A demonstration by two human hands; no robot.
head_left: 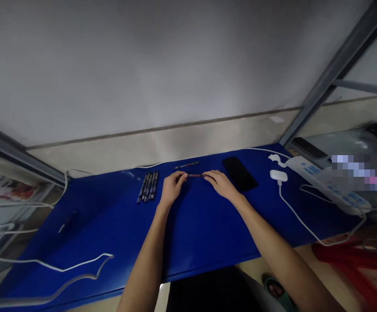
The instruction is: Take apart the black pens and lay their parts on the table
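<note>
A dark pen with a reddish middle (195, 175) lies level between my two hands over the blue table (208, 234). My left hand (174, 184) pinches its left end, and my right hand (219, 182) grips its right end. Just behind it, a similar pen (187, 165) rests near the table's back edge. Left of my left hand, several dark pens (148, 187) lie side by side in a row. A black phone (239, 173) lies to the right, beyond my right hand.
A white earphone case (278, 175) on a cable and a white power strip (331, 186) lie at the right. Another dark pen-like object (67, 222) and white cables (61, 269) are at the left. Metal posts (305, 117) flank the table; a wall stands behind.
</note>
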